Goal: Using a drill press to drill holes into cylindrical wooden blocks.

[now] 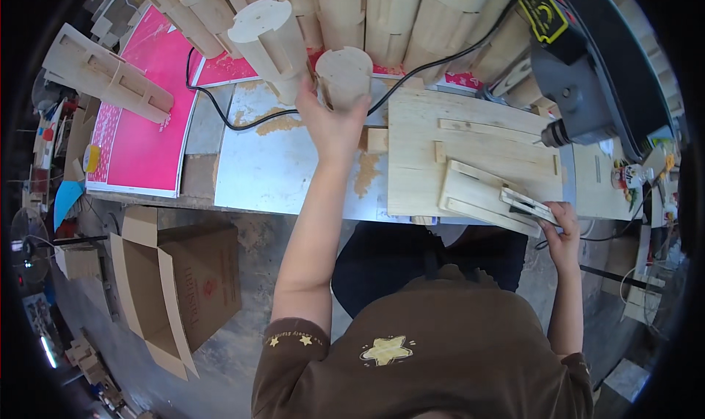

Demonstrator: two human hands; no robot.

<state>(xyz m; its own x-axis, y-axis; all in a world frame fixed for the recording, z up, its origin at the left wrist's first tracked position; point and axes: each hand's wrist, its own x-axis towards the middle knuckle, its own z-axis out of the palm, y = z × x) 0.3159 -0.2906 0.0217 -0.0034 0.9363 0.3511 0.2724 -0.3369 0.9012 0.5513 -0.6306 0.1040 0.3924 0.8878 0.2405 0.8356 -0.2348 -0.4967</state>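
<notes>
My left hand [332, 121] reaches to the far side of the bench. Its thumb and fingers are spread around the near side of a short, pale wooden cylinder [344, 72]. Just left of it stands a taller wooden cylinder [272, 41] with a cut-out in its side, close to my fingers. At the right, my right hand [562, 234] pinches the end of a narrow slotted wooden piece [525, 202]. That piece lies over a tilted wooden board [481, 191] with raised strips, on a larger wooden panel [411, 165].
A drill press [580, 96] overhangs the panel's right side. Its black cable [455, 55] crosses the bench behind my left hand. Several stacked wooden cylinders [389, 22] line the back. One slotted cylinder [114, 81] leans on pink sheeting [150, 151]. An open cardboard box [209, 272] stands on the floor.
</notes>
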